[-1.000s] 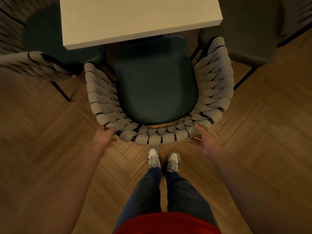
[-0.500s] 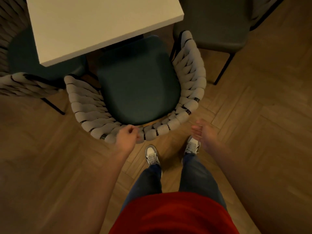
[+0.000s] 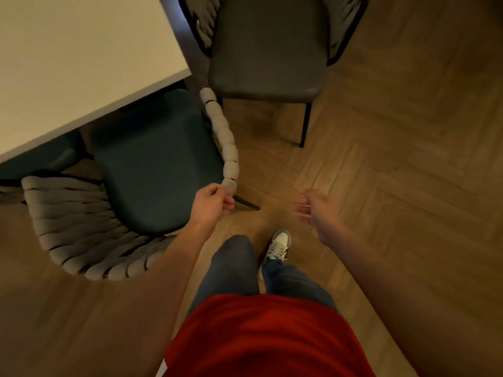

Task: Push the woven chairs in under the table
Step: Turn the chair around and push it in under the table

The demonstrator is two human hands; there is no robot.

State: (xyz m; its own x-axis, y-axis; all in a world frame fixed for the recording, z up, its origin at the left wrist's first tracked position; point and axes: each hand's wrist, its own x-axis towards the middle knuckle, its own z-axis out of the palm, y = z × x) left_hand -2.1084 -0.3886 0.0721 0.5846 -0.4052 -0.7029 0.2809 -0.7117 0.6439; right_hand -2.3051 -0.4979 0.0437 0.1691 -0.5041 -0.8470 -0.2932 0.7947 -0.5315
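Note:
A woven chair [image 3: 81, 232] with a dark green seat [image 3: 155, 164] stands at the corner of the white table [image 3: 81, 58], its front tucked under the tabletop. My left hand [image 3: 213, 204] has its fingers curled around the lower end of this chair's right woven rim [image 3: 227, 148]. My right hand [image 3: 313, 210] hangs in the air to the right of the chair, blurred, loosely curled and holding nothing. A second woven chair [image 3: 269, 50] with a grey seat stands beyond, at the table's right side, mostly out from under the tabletop.
Herringbone wood floor [image 3: 394, 172] stretches to the right. My legs and a white shoe [image 3: 279, 244] are just behind the near chair. Part of another dark seat [image 3: 38, 160] shows under the table at the left. The far chair's black leg [image 3: 304, 126] stands ahead.
The view has swung right, so the near chair now lies to my left. My left hand slid from the chair's back to its right rim. My right hand came off the chair.

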